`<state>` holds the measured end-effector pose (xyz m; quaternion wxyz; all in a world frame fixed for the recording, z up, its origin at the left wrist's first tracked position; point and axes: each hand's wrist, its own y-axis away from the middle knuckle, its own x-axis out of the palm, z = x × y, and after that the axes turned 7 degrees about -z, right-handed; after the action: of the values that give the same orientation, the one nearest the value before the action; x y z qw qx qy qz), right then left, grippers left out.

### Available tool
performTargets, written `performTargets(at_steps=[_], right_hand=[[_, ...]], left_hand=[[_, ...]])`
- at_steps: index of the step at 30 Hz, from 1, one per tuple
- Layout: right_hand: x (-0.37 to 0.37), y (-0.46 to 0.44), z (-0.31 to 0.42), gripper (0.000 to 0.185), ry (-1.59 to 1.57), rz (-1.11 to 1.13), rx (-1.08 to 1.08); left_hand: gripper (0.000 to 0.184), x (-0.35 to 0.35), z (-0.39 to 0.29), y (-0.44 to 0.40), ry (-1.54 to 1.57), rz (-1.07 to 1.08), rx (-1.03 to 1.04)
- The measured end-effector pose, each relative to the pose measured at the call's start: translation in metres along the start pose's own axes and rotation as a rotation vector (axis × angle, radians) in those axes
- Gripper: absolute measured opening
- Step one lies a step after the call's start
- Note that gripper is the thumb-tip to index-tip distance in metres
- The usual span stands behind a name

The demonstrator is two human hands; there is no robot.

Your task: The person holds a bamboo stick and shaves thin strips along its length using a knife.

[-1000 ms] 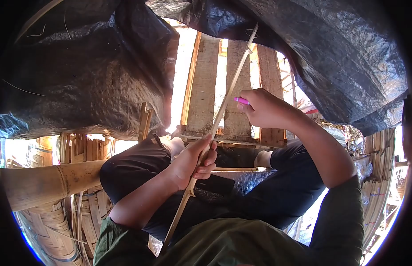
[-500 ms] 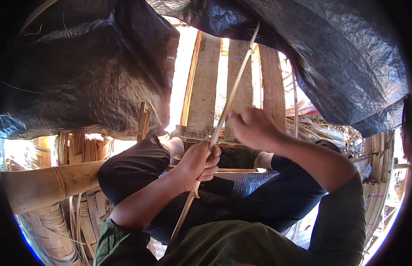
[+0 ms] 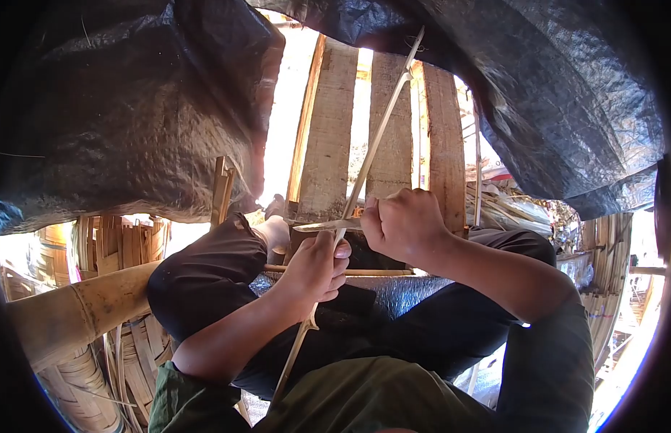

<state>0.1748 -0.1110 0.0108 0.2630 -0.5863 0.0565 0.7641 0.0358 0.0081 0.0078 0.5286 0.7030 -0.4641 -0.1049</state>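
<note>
Fingers of the left hand (image 3: 312, 270) curl tight round a stick (image 3: 378, 143), running from seven to one o'clock. The right hand (image 3: 409, 225), tightly fisted, grips a knife (image 3: 322, 226) pointing to nine o'clock across it. The stick looks bare already, but two bumps (image 3: 407, 75) seem left.

- Dark, crumpled plastic sheet (image 3: 126, 123) hanging at upper left
- Glossy black plastic sheet (image 3: 566, 94) draped across the upper right
- Three weathered, brown, flat wooden planks (image 3: 394, 148), side by side with bright gaps
- Thick, round, tan bamboo pole (image 3: 90, 303) at left, above woven, pale bamboo-strip work (image 3: 142, 357)
</note>
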Motion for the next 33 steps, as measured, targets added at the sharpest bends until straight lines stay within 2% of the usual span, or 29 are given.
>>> performTargets(at_steps=[17,20,23,25,28,31,33], right_hand=[[0.006,-0.006,-0.007,0.039,0.037,-0.114,-0.089],[0.004,-0.016,-0.02,0.039,0.185,-0.005,0.005],[0.002,-0.031,-0.052,0.042,0.298,-0.144,0.13],[0.0,-0.033,-0.047,0.046,0.212,-0.051,0.264],[0.003,-0.025,-0.027,0.046,0.137,0.026,0.276],[-0.002,-0.009,0.0,0.045,0.002,0.133,0.203],[0.0,-0.01,-0.005,0.044,0.039,0.091,0.126]], left_hand=[[0.036,-0.004,-0.001,-0.007,-0.038,-0.011,0.044],[0.039,-0.002,0.002,-0.005,-0.02,0.008,0.036],[0.042,0.005,0.008,-0.004,-0.035,0.028,-0.019],[0.042,0.004,0.007,-0.005,-0.036,0.024,-0.013],[0.043,0.0,0.003,-0.004,-0.04,0.02,-0.009],[0.043,0.0,0.005,-0.003,-0.047,0.016,-0.001],[0.044,0.0,0.005,-0.005,-0.058,0.007,0.003]])
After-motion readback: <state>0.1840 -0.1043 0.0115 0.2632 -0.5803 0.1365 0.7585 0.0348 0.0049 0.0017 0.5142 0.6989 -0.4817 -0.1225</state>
